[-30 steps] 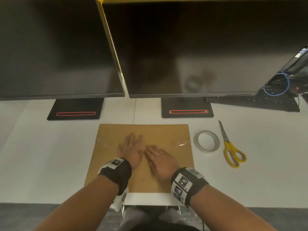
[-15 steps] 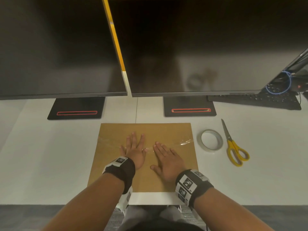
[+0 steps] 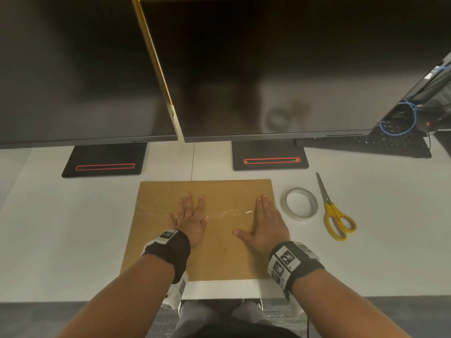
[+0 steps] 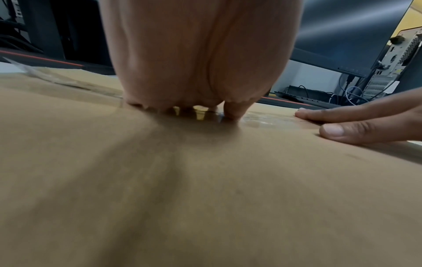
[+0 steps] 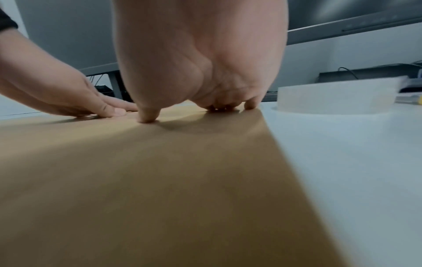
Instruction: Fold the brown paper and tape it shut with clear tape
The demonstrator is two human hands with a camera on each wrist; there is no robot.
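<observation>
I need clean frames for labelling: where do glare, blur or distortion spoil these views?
Head view: the clear tape strip glints across the brown paper, dark monitors mirror the desk, and straight edges bow from the wide lens. Left wrist view: the near paper is smeared and soft, the left hand looms huge. Right wrist view: the same foreground blur, with the right hand casting a shadow.
</observation>
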